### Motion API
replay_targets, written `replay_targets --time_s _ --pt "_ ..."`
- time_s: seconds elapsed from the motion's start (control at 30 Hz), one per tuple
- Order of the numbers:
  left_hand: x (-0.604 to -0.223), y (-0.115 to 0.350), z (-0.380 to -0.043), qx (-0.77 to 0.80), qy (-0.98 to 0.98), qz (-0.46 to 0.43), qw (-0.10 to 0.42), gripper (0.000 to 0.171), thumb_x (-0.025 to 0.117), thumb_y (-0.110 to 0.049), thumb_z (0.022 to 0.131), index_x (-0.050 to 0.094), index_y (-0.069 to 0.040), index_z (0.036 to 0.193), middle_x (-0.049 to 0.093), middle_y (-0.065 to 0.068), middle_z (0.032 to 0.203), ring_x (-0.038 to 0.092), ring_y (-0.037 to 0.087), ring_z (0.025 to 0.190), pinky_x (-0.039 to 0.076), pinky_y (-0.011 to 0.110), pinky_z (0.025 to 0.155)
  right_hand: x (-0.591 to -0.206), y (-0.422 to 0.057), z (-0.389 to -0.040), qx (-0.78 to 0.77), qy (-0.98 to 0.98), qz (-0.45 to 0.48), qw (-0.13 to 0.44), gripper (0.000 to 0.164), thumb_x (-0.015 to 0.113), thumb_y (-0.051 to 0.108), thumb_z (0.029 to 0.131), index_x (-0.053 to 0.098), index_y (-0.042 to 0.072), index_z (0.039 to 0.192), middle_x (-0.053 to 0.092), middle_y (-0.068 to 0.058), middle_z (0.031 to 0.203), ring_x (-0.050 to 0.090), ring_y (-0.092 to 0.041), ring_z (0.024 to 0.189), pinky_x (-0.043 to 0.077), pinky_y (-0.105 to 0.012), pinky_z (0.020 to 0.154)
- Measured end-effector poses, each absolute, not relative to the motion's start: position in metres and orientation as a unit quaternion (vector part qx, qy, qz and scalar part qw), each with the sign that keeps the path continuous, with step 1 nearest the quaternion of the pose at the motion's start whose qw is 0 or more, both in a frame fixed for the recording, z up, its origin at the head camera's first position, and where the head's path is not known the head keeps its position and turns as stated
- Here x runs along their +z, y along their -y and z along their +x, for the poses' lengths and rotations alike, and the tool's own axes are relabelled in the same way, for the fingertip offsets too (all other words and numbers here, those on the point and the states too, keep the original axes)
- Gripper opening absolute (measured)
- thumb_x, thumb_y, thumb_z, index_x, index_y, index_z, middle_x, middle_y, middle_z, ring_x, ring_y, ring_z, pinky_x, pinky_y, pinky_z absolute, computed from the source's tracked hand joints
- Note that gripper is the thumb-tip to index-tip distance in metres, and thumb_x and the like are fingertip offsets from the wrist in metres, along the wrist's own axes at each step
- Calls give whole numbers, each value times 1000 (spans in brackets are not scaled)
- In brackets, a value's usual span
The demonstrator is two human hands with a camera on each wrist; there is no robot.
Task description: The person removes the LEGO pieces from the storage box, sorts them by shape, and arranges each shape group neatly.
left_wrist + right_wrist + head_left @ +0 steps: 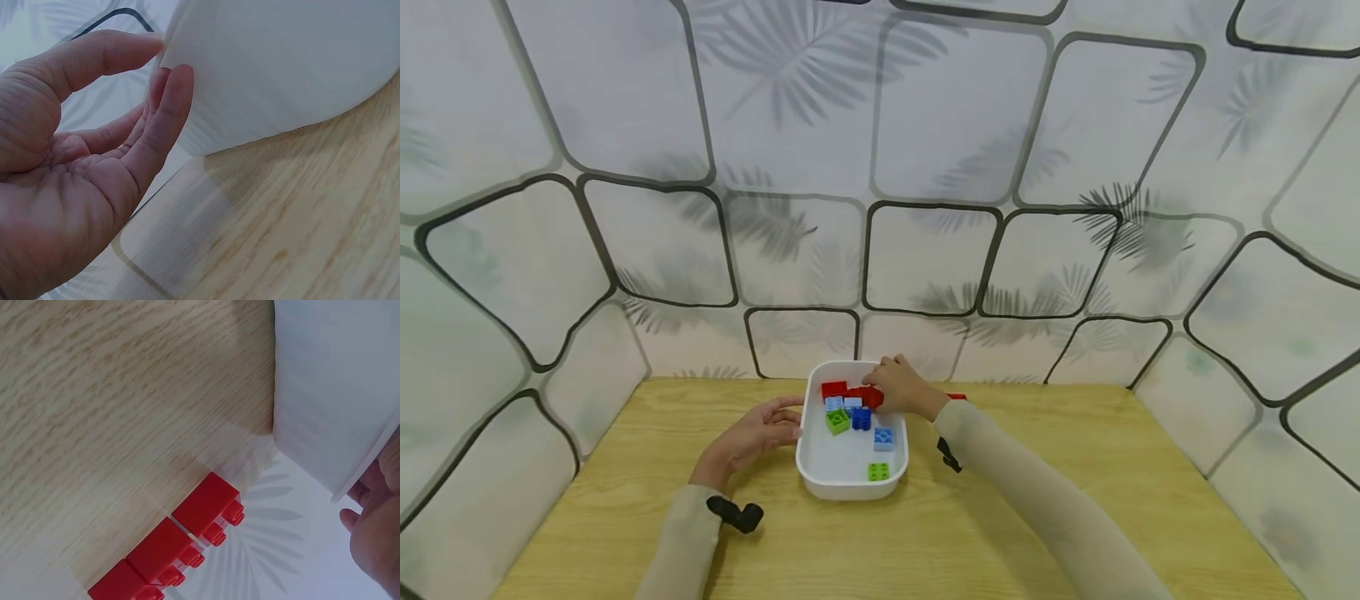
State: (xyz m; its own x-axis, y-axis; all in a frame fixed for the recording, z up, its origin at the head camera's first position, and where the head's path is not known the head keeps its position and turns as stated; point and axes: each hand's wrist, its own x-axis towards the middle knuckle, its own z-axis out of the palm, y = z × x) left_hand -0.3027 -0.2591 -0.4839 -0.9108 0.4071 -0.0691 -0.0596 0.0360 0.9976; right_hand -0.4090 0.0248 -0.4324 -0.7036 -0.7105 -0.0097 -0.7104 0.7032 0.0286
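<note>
A white plastic tub (842, 468) holds several toy building bricks. At its far end lie red bricks (834, 389), with light blue, dark blue (861, 418) and green bricks (837, 422) just in front. Closer to me sit a light blue brick (883, 439) and a lime brick (878, 472). My right hand (901, 386) reaches over the tub's far right rim, its fingertips down at the red bricks; whether they pinch one is hidden. My left hand (752, 437) is at the tub's left side, fingers loosely bent, fingertips at the outer wall (262, 75).
Right of the tub, several red bricks (164, 549) stand in a row on the wooden table (1045, 467); in the head view my right arm mostly covers them. A patterned cloth wall (925, 258) borders the table at the back and both sides.
</note>
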Motion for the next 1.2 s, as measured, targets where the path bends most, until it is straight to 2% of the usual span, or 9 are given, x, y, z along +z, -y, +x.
replay_targets --time_s 0.17,0.43,0.7,0.93,1.2 --pt "-483 257 -304 683 -699 125 168 74 67 -10 98 25 3 158 59 13 124 62 12 108 57 25 95 -433 -26 -407 -9 928 372 -6 40 83 26 84 75 14 121 75 0 117 57 -21 105 40 -41 100" --pt "-481 256 -303 689 -694 125 171 73 66 -7 98 25 4 158 60 11 122 62 12 107 57 25 95 -432 -26 -403 16 919 393 -7 50 83 26 83 70 12 129 71 -3 125 55 -22 114 38 -42 108" --pt "-483 256 -304 689 -694 120 172 73 67 -7 98 26 3 158 59 12 122 62 13 107 57 25 94 -436 -30 -404 34 904 423 48 49 84 24 80 69 11 125 69 -4 123 49 -22 115 39 -42 102" --pt "-481 255 -303 684 -699 119 171 73 67 -9 98 27 3 158 59 15 124 62 12 107 57 26 95 -437 -33 -404 51 888 446 97 46 83 18 80 66 10 122 68 -7 124 50 -27 118 40 -46 103" --pt "-482 257 -302 680 -704 111 170 74 67 -9 98 25 4 158 59 14 124 61 12 107 57 25 94 -428 -35 -396 84 877 453 139 45 82 15 81 65 9 123 67 -7 122 50 -26 116 41 -45 100"
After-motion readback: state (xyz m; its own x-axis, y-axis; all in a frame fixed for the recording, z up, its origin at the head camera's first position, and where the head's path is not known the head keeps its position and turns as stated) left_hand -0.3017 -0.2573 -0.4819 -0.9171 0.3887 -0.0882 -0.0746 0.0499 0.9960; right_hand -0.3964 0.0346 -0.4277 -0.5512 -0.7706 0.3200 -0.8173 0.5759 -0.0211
